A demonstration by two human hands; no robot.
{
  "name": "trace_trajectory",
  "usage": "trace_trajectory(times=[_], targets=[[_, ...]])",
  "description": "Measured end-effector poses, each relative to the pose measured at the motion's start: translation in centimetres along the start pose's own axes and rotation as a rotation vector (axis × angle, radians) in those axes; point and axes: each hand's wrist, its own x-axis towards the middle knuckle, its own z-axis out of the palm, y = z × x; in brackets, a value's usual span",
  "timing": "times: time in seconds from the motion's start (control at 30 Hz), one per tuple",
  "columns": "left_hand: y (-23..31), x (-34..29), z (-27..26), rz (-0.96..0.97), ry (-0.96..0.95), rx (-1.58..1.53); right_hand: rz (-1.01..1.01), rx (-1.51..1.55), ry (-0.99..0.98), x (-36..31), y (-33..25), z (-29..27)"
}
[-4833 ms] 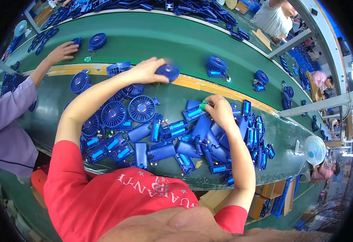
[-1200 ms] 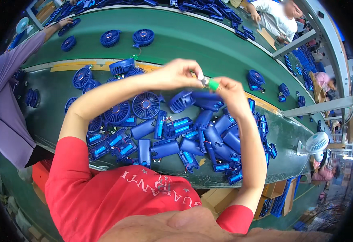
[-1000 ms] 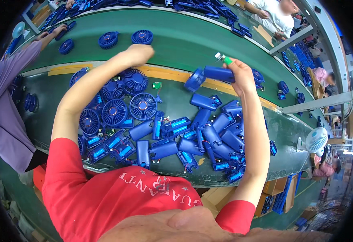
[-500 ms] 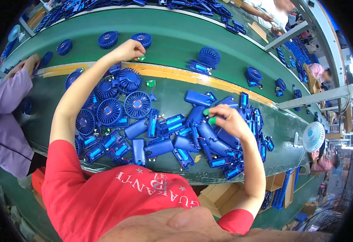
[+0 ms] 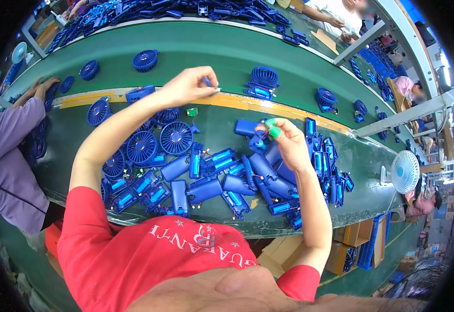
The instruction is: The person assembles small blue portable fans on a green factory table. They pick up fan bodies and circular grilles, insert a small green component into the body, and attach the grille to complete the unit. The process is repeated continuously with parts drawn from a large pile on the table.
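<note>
My left hand [image 5: 188, 86] is closed over the yellow-taped edge of the green belt. A bit of dark blue and a pale tip show at its fingers; what it pinches is too small to make out. My right hand [image 5: 288, 141], with green finger covers on its thumb and finger, pinches a blue casing piece [image 5: 258, 141] above a heap of blue handle casings [image 5: 263, 169]. Several round blue fan heads [image 5: 176, 138] lie left of the heap, partly under my left forearm. A small green circuit board [image 5: 192, 112] lies just below my left hand.
Beyond the tape runs a green conveyor belt [image 5: 201, 49] with spaced fans, one an opened fan [image 5: 262, 83]. A white desk fan [image 5: 404, 171] stands at right beneath a metal frame [image 5: 409, 122]. Co-workers sit at left [image 5: 16, 151] and far right. Cardboard boxes [image 5: 281, 252] are below.
My left hand has moved right and nearer, away from a fan on the belt. My right hand has risen slightly from the heap with a blue casing piece.
</note>
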Motion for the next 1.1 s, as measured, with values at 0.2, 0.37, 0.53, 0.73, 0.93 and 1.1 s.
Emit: trace_trajectory(times=[0.2,0.37,0.53,0.73,0.93,1.1], targets=[[2.0,-1.0,3.7,-0.069,-0.092,-0.359,0.107,0.008,0.04,0.0,-2.1,2.2],[4.1,-1.8,4.4,-0.124,-0.262,-0.77,0.058,-0.012,0.01,0.5,-1.7,2.9],[4.9,-2.3,4.6,-0.244,-0.318,-0.958,0.067,-0.206,0.06,0.3,-2.3,3.8],[4.9,-2.7,4.7,-0.153,-0.286,-0.845,-0.074,-0.337,0.024,0.6,-1.7,4.7],[4.6,-2.9,5.0,-0.173,-0.279,-0.921,-0.1,-0.48,0.003,0.7,-2.4,5.2],[4.9,-3.0,4.9,-0.179,-0.287,-0.941,-0.119,-0.443,-0.056,0.9,-1.5,5.2]])
